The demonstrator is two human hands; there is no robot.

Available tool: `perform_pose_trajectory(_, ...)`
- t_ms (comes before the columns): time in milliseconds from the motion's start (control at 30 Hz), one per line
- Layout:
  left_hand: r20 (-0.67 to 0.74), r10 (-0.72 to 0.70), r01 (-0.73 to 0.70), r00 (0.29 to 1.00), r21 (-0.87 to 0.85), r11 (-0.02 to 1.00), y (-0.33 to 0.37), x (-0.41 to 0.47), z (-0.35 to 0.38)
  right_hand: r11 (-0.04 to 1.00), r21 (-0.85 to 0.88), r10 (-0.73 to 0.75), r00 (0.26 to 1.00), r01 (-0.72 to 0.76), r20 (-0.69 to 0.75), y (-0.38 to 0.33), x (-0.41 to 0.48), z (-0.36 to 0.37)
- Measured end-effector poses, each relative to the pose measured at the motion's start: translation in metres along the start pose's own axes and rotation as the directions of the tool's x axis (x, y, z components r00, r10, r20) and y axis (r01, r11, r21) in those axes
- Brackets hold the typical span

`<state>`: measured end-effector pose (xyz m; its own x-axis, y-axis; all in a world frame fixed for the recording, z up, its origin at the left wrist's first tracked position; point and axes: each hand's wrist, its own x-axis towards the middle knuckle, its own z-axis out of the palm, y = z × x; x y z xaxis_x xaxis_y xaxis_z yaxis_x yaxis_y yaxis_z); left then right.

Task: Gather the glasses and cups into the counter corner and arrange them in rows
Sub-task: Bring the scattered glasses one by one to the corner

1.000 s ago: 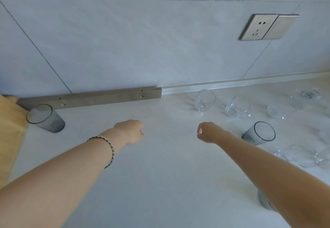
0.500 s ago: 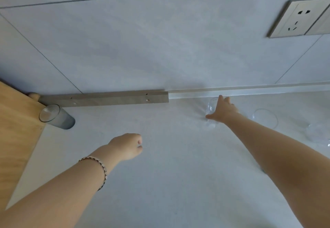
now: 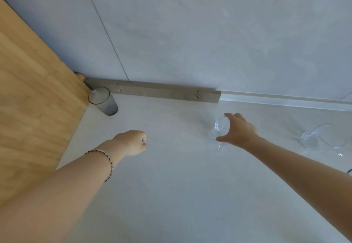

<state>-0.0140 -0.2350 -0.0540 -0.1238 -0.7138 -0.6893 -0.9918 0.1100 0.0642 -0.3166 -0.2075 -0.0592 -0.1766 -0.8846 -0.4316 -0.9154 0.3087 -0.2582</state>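
A smoky grey glass (image 3: 103, 100) stands upright in the counter corner, against the wooden panel and the grey strip. My right hand (image 3: 238, 131) is wrapped around a clear glass cup (image 3: 221, 128) in the middle of the counter, fingers over its rim and thumb below. My left hand (image 3: 133, 142) hovers over the counter as a loose fist with nothing in it, between the grey glass and the clear cup. Another clear glass cup (image 3: 323, 137) sits on the counter at the right.
A wooden panel (image 3: 32, 98) walls off the left side. A grey strip (image 3: 162, 91) runs along the foot of the tiled wall. The pale counter (image 3: 181, 195) stretches toward me. A dark rim (image 3: 349, 171) peeks in at the right edge.
The view has swung left and down. My right hand has closed on the clear cup and carried it left, away from the wall. My left hand stays fisted.
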Motion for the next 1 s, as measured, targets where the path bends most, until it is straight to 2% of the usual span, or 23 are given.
perform_pose_trajectory(167,-0.018,0.018,-0.018,1.000,-0.027,0.999,-0.073,0.010,-0.014,0.999,0.046,-0.017,0.999,0.015,0.040,-0.113,0.004,0.031)
perform_pose_trajectory(300,-0.028,0.019,-0.021,0.999,-0.053,0.998,-0.120,0.024,-0.022,0.997,0.075,-0.031,1.000,0.031,-0.001,-0.193,0.031,0.045)
perform_pose_trajectory(500,-0.007,0.044,-0.044,0.999,-0.072,0.996,-0.165,0.040,-0.021,0.997,0.074,0.033,0.998,-0.030,-0.044,-0.263,0.080,0.059)
perform_pose_trajectory(667,-0.008,0.081,-0.081,0.997,-0.081,0.993,-0.179,0.044,-0.023,0.990,0.093,0.112,0.991,-0.105,-0.072,-0.281,0.097,0.070)
perform_pose_trajectory(833,-0.002,0.116,-0.116,0.993,-0.072,0.991,-0.175,0.042,-0.025,0.969,0.237,0.082,0.995,-0.066,-0.057,-0.269,0.078,0.078)
perform_pose_trajectory(900,0.012,0.133,-0.133,0.991,-0.039,0.990,-0.165,0.038,-0.025,0.982,0.183,0.036,0.998,-0.043,0.043,-0.247,0.061,0.080)
perform_pose_trajectory(1000,0.042,0.163,-0.164,0.986,0.026,0.986,-0.136,0.031,-0.025,1.000,-0.006,0.006,0.957,-0.004,0.289,-0.198,0.028,0.081)
